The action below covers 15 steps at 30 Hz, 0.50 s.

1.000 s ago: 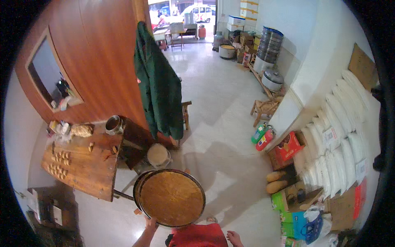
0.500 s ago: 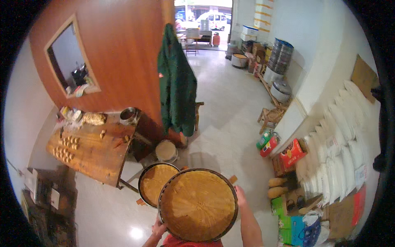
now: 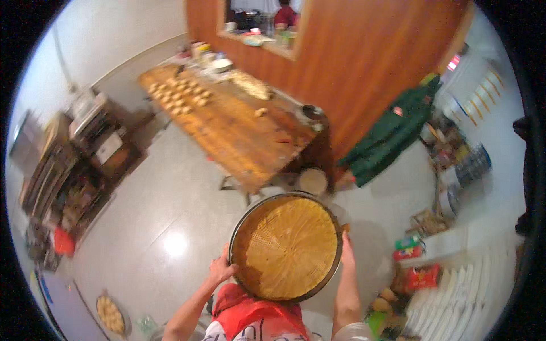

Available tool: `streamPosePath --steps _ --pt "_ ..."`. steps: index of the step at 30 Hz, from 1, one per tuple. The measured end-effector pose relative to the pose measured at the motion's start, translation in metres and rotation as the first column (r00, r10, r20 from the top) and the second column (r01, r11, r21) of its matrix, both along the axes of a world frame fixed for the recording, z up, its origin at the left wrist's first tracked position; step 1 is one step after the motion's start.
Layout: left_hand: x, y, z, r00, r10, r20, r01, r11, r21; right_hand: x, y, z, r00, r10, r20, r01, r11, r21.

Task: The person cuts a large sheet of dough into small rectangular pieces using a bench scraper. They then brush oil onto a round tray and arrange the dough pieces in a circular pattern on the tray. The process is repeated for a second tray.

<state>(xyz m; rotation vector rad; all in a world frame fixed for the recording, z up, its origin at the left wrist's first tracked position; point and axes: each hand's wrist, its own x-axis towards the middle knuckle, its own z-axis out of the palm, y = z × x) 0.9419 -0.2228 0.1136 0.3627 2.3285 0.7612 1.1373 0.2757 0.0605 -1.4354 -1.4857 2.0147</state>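
Observation:
Between my two hands I carry a large round dark-rimmed pan (image 3: pixel 284 195). Inside it lies a flat golden-brown layer (image 3: pixel 291 249) with swirling streaks spreading from its middle. My left hand (image 3: pixel 222 268) is closed on the pan's left edge, thumb over the rim. At the opposite edge my right hand (image 3: pixel 347 251) grips the pan, its fingers partly hidden. The pan is held in front of my red apron (image 3: pixel 259 311), short of a wooden table (image 3: pixel 233 142). Rows of small dough pieces (image 3: pixel 181 94) sit on that table's far left part.
On the table are also a long pale dough mass (image 3: pixel 250 85) and a dark pot (image 3: pixel 311 112). A round bucket (image 3: pixel 313 181) stands beside it. A green coat (image 3: pixel 392 133) hangs right. White sacks (image 3: pixel 449 295) are stacked lower right; a tray of round pieces (image 3: pixel 111 314) is lower left.
My view has turned left, bringing the table to the middle and the oven side into sight. The pan stays in both hands. The second round pan seen behind it no longer shows.

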Motion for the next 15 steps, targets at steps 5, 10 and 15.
streamPosePath --steps 5,10,15 --pt "-0.033 -0.066 0.038 0.981 0.162 -0.109 -0.158 0.986 0.045 -0.130 -0.049 0.059 0.982 0.153 0.115 -0.156 0.988 0.020" --pt "-0.116 -0.126 0.048 0.973 0.201 -0.111 -0.198 0.980 0.037 -0.248 -0.101 0.043 0.961 0.221 0.166 -0.225 0.974 0.002" --pt "-0.212 -0.153 0.029 0.956 0.243 -0.166 -0.230 0.969 0.089 -0.377 -0.119 0.006 0.901 0.426 -0.078 -0.414 0.900 0.135"
